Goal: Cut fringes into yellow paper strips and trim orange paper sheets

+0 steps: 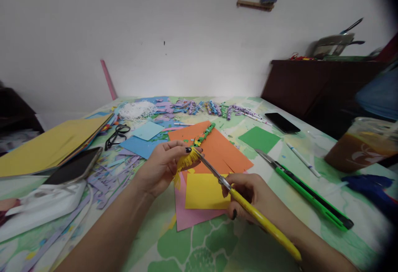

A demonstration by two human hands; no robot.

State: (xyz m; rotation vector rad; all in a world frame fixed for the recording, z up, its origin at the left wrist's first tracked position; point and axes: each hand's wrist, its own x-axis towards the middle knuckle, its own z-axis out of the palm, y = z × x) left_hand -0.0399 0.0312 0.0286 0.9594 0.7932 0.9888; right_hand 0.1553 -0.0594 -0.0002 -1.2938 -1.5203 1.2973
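Note:
My left hand (pixel 161 162) pinches a yellow fringed paper strip (pixel 187 160), its many fine cuts hanging down. In my right hand (pixel 248 193) is a pair of scissors (pixel 261 218) with yellow handles, gripped near the pivot. The blade tips reach the top edge of the fringe, close to my left fingertips. Below the hands lie a yellow paper sheet (pixel 207 191) and a pink sheet (pixel 186 220). An orange sheet (pixel 230 151) is behind them, with a green curled paper piece (pixel 207 131) on it.
A green utility knife (pixel 311 195) with its blade out lies at right, near a marker (pixel 303 160), a glue gun (pixel 370 185) and a drink cup (pixel 357 145). Phones (pixel 282 122), glasses (pixel 117 136), paper scraps (pixel 108 176) and a yellow paper stack (pixel 56 143) surround the work.

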